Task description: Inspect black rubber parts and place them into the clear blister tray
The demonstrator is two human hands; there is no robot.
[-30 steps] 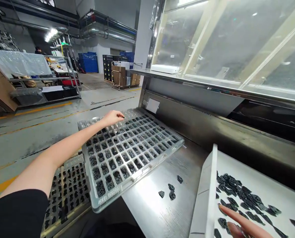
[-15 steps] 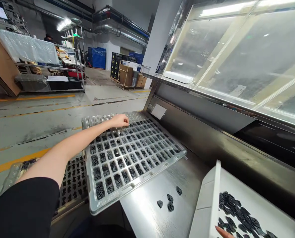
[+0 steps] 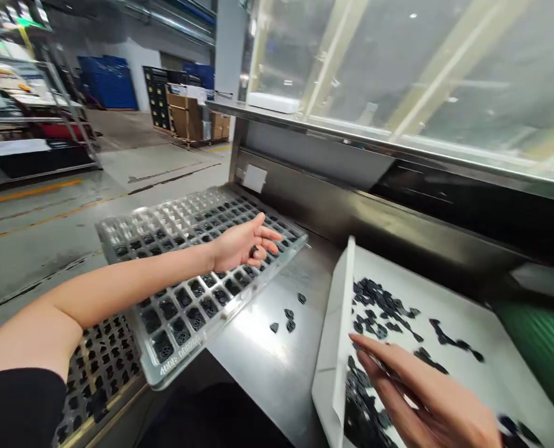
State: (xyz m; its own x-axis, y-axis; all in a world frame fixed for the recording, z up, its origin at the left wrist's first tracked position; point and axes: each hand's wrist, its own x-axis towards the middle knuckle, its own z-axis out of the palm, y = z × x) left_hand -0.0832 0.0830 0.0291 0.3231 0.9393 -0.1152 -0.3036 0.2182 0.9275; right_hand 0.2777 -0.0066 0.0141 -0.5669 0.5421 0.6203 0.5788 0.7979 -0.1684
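Note:
Over the clear plastic tray [image 3: 178,361] is my left hand [image 3: 246,244], palm turned up and fingers curled, with a small black part [image 3: 253,251] held in the fingers. Black parts fill the tray's near and right compartments, while the far left rows hold none. My right hand [image 3: 430,392] is above the white bin [image 3: 449,292], fingers extended and pressed near one another beside its left wall; whether something is between them cannot be made out. Loose black parts [image 3: 383,298] lie in heaps in the bin.
Several black parts [image 3: 290,319] lie on the steel table [image 3: 267,367] between tray and bin. Another filled tray [image 3: 104,354] sits lower left. A steel ledge [image 3: 304,124] with transparent panels rises behind. Shelving [image 3: 38,112] stands far left.
The view has swung right. My left hand has come from the tray's far rows toward its right near edge, palm now up. More of my right hand shows over the bin.

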